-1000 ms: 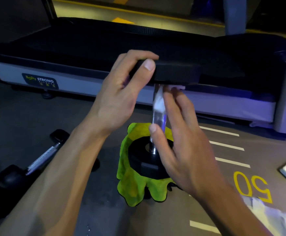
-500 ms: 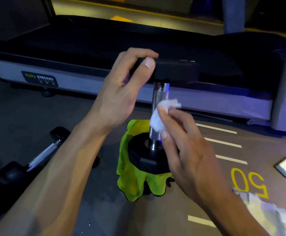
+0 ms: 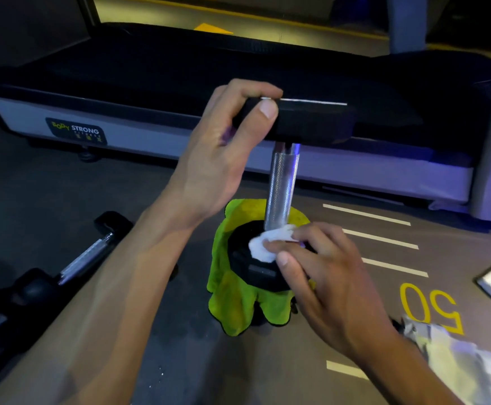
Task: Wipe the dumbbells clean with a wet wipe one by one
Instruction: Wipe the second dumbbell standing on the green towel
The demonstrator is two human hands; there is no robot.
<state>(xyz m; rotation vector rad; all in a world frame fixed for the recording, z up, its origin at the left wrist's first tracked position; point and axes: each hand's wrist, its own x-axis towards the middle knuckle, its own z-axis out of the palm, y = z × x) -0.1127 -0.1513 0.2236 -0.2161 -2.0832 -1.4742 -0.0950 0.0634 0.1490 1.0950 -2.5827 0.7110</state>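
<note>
While more dumbbells [image 3: 72, 267] lie at left — seemingly still to wipe — the left hand [image 3: 218, 159] grips the upright dumbbell [image 3: 282, 185] by its top head on the green cloth [image 3: 232, 302]; the right hand [image 3: 323, 276] pinches the wet wipe [image 3: 267, 244] against its lower head.

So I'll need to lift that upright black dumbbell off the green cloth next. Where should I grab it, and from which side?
Probably the knurled steel handle of the black dumbbell. It stands vertical and bare between the heads, so wrap it from the near side, above the right hand and white wet wipe. The left hand only pinches the top head's edge to steady it.
</note>
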